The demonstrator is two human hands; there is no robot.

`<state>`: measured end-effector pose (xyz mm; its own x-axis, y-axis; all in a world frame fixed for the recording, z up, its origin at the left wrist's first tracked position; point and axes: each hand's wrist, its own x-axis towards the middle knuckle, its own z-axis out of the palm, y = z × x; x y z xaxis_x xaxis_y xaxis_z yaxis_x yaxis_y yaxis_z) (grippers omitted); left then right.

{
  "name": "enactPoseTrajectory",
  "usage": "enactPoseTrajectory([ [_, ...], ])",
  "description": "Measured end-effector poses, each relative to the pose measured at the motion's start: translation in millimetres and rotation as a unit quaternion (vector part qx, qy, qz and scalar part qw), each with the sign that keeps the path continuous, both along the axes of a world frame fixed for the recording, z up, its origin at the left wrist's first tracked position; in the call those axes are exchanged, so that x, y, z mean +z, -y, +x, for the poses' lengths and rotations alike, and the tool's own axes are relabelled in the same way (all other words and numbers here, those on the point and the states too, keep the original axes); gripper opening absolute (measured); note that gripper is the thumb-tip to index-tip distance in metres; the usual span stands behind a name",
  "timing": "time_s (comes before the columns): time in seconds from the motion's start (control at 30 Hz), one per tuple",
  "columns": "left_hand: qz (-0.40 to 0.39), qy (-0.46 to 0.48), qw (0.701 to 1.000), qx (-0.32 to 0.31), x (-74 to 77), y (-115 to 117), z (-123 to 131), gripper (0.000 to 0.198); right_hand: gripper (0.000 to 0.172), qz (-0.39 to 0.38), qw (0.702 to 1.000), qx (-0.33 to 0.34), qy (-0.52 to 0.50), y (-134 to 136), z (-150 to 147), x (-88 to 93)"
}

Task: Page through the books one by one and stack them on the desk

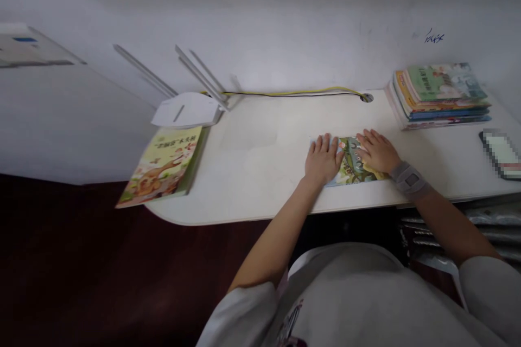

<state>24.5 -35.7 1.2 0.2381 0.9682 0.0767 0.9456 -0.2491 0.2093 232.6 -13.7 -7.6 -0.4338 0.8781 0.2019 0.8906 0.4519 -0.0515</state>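
A book with a green and yellow illustrated cover [352, 161] lies flat near the front edge of the white desk [244, 173]. On its left side rests my left hand [323, 160], palm down with fingers stretched out. My right hand [377, 150] lies on the book's right part, fingers spread, with a grey band around the wrist. Both hands hide parts of the cover.
At the left, a yellow-green book [163, 165] juts over the desk edge beside a white router [187, 109] with raised antennas. A cable [285, 94] runs along the wall. Stacked books [443, 95] and a phone [502, 154] are at the right.
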Motion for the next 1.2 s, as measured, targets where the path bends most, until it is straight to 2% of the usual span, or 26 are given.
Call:
enactPoseTrajectory([
  [0.1, -0.016, 0.007, 0.997, 0.081, -3.2, -2.1, -12.8, 0.064, 0.055, -0.003, 1.000, -0.013, -0.003, -0.9, 10.3, -4.4],
  [0.2, -0.019, 0.021, 0.991, 0.133, -6.4, -3.7, -22.0, 0.065, 0.053, 0.005, 1.000, -0.029, 0.001, -0.7, 10.6, -5.6],
  [0.3, 0.000, 0.052, 0.987, 0.154, -6.6, -5.6, -26.2, 0.060, 0.052, 0.014, 0.999, -0.028, 0.013, -0.2, 7.2, -4.3],
  [0.4, 0.016, 0.144, 0.978, 0.148, -4.8, -9.7, -30.7, 0.040, 0.051, 0.008, 1.000, -0.019, 0.013, -0.5, 6.0, -4.2],
  [0.5, 0.036, 0.298, 0.937, 0.180, -3.5, -14.8, -35.9, 0.032, 0.051, -0.002, 1.000, -0.024, -0.010, -1.5, 6.7, -6.4],
  [0.6, 0.018, 0.441, 0.873, 0.205, -0.9, -18.9, -38.8, 0.041, 0.051, -0.002, 0.999, -0.031, -0.041, -2.4, 7.6, -8.2],
  [0.67, -0.026, 0.505, 0.843, 0.184, 3.3, -21.2, -40.5, 0.058, 0.051, -0.003, 0.998, -0.030, -0.060, -3.1, 8.3, -8.2],
  [0.73, -0.082, 0.543, 0.825, 0.134, 8.9, -24.3, -43.7, 0.075, 0.051, -0.001, 0.997, -0.024, -0.074, -4.2, 9.5, -7.6],
  [0.87, -0.175, 0.590, 0.788, 0.024, 16.6, -33.8, -54.1, 0.081, 0.051, 0.009, 0.996, -0.014, -0.090, -8.4, 13.8, -5.7],
  [1.0, -0.207, 0.623, 0.754, -0.010, 16.6, -40.5, -62.4, 0.094, 0.049, 0.018, 0.995, -0.003, -0.099, -15.0, 19.5, -0.5],
  [1.1, -0.229, 0.642, 0.731, -0.022, 18.5, -39.9, -65.1, 0.081, 0.046, 0.021, 0.991, 0.028, -0.131, -20.2, 24.1, 8.2],
  [1.2, -0.228, 0.625, 0.746, -0.021, 25.3, -36.4, -66.3, 0.056, 0.042, 0.022, 0.980, 0.068, -0.188, -22.7, 30.3, 21.3],
])
